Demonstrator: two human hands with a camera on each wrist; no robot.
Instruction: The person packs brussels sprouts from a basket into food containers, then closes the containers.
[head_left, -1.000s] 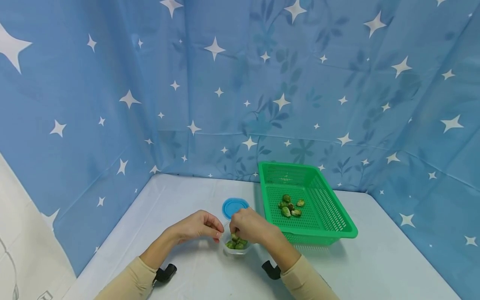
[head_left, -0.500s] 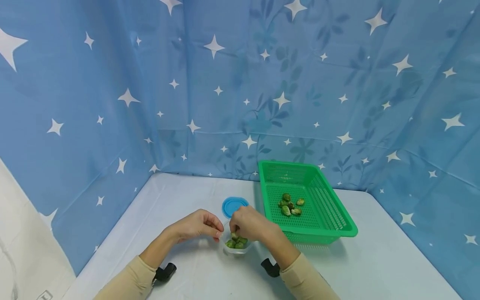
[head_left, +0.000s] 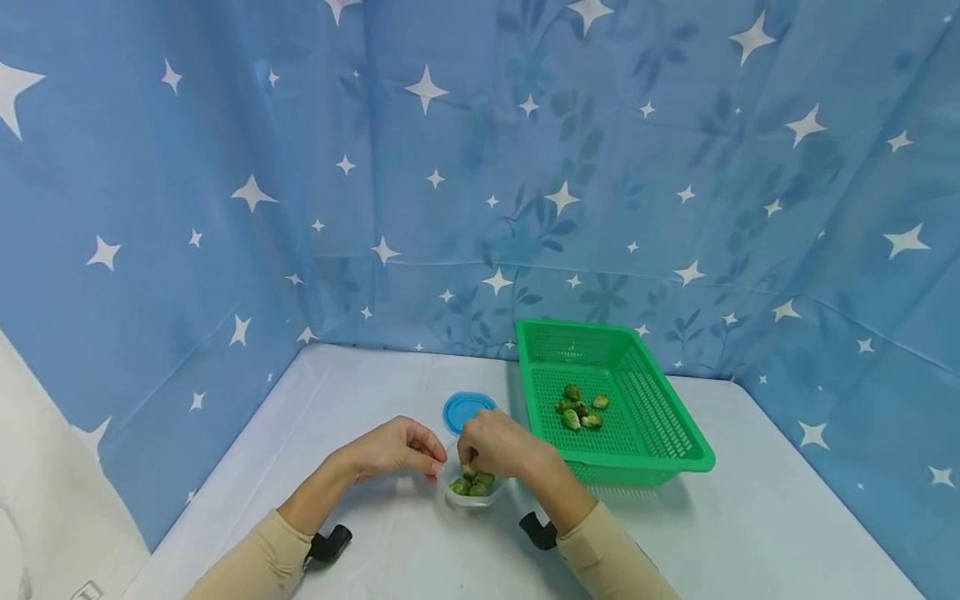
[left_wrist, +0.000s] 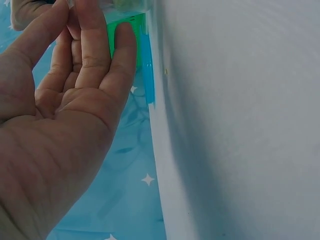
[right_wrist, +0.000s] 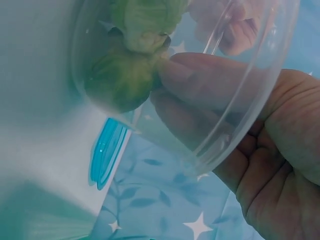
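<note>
Head view: the clear container [head_left: 472, 490] sits just left of the green basket [head_left: 678, 450] — right hand [head_left: 498, 448] fingertips pinch a sprout [right_wrist: 122, 80] inside it, left hand [head_left: 390, 450] pinches its rim — blue lid [head_left: 467, 411] just behind.

No readable text, label, brand, number or sign anywhere; cloth backdrop [head_left: 480, 167] carries only printed white stars and leaf shapes.
</note>
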